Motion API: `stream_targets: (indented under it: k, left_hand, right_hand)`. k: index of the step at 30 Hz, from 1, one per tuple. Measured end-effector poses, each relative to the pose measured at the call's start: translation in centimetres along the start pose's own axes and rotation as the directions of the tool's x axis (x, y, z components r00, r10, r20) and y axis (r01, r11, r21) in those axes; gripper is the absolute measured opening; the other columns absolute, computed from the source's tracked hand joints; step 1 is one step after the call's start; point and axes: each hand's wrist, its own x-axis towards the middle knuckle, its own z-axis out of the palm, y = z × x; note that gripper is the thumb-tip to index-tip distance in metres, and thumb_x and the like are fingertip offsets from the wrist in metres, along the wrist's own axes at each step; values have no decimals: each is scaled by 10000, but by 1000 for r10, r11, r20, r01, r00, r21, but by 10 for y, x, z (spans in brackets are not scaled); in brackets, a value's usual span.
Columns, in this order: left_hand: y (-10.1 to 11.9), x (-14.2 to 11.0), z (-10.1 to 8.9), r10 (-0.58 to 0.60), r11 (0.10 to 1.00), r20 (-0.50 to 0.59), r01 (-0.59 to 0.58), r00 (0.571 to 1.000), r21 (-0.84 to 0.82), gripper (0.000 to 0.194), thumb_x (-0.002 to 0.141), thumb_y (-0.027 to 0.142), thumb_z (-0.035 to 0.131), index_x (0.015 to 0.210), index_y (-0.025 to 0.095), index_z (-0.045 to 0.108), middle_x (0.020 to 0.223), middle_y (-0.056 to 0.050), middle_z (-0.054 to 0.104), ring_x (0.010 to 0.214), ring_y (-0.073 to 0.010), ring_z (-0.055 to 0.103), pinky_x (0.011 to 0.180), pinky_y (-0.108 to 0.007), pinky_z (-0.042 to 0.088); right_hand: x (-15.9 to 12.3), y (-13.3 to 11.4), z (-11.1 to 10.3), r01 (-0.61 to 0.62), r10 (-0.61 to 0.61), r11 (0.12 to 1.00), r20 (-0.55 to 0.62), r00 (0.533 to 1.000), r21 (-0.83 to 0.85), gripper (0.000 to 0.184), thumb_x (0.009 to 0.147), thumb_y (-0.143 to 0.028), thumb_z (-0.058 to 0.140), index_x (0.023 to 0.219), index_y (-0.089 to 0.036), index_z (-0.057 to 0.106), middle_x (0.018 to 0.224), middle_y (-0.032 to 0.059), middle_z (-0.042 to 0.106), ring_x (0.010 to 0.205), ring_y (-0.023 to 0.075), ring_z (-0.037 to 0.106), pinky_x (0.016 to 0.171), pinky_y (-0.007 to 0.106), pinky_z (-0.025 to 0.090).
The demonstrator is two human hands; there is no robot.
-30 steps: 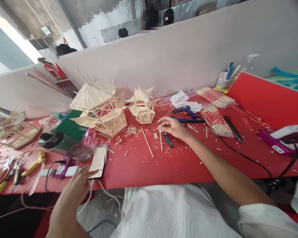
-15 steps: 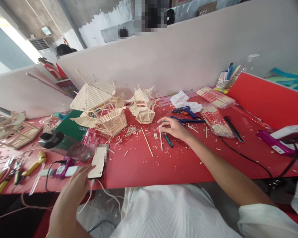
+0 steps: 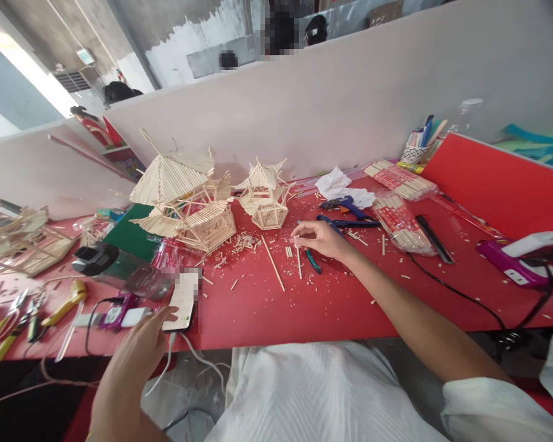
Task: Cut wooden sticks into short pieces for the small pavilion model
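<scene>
My left hand point(image 3: 141, 341) reaches over the lower left edge of a phone point(image 3: 183, 301), its fingers stretched out and a fingertip on the lit screen. The phone lies on the red table with a white cable plugged into its lower end. My right hand point(image 3: 321, 239) is closed in a pinch at the upper end of a thin wooden stick point(image 3: 299, 264); the exact grip is partly hidden by the fingers. Just left of it lie short cut sticks point(image 3: 289, 252) and a longer stick point(image 3: 273, 264). Teal-handled pliers point(image 3: 313, 262) lie below my right wrist.
A large stick pavilion point(image 3: 184, 196) and a smaller one point(image 3: 265, 196) stand at the back. A bottle point(image 3: 124, 270) lies left of the phone. A blue glue gun point(image 3: 348, 205), packs of sticks point(image 3: 403, 224) and a purple power strip point(image 3: 516, 264) are on the right.
A finger of my left hand has moved onto the phone screen. My right hand has shifted very slightly at the stick's upper end.
</scene>
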Motion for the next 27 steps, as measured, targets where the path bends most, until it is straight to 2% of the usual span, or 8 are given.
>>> stream_targets:
  k: [4, 10, 14, 20, 27]
  left_hand:
    - [-1, 1, 6, 3, 1000, 7, -3, 1000, 3, 552, 758, 127, 380, 1234, 256, 626, 1080, -5, 769, 950, -180, 712, 721, -232, 515]
    - [-10, 5, 11, 14, 1000, 7, -14, 1000, 0, 569, 744, 132, 401, 1266, 223, 609, 1136, -45, 756, 1023, -207, 706, 814, -264, 528]
    - [-2, 3, 6, 35, 999, 6, -35, 999, -40, 547, 746, 137, 391, 1233, 238, 618, 1099, -26, 766, 1002, -202, 712, 809, -259, 535]
    - [15, 4, -5, 56, 993, 115, -44, 992, -107, 554, 727, 134, 382, 1225, 232, 603, 1059, -10, 777, 958, -185, 719, 802, -246, 538]
    - [15, 2, -8, 80, 993, -1, -80, 997, -89, 534, 708, 150, 400, 1185, 225, 626, 1056, -26, 781, 949, -196, 727, 766, -242, 542]
  right_hand:
    - [-1, -3, 0, 15, -15, 999, -2, 1000, -32, 219, 823, -418, 721, 901, -214, 715, 928, 58, 746, 869, 214, 705, 814, 370, 552]
    - [0, 0, 0, 21, -21, 999, -3, 1000, -37, 220, 824, -417, 722, 910, -215, 714, 931, 60, 744, 884, 216, 700, 816, 370, 549]
    - [0, 1, 0, 23, -23, 999, -3, 1000, -39, 218, 824, -417, 719, 912, -218, 716, 936, 59, 742, 882, 216, 699, 821, 375, 550]
    - [0, -1, 0, 19, -20, 999, -4, 1000, -40, 212, 822, -414, 717, 907, -219, 715, 939, 60, 742, 871, 215, 696, 822, 380, 548]
    - [0, -3, 0, 28, -28, 998, -7, 1000, -60, 210, 820, -418, 715, 890, -221, 714, 936, 56, 738, 887, 219, 696, 846, 388, 542]
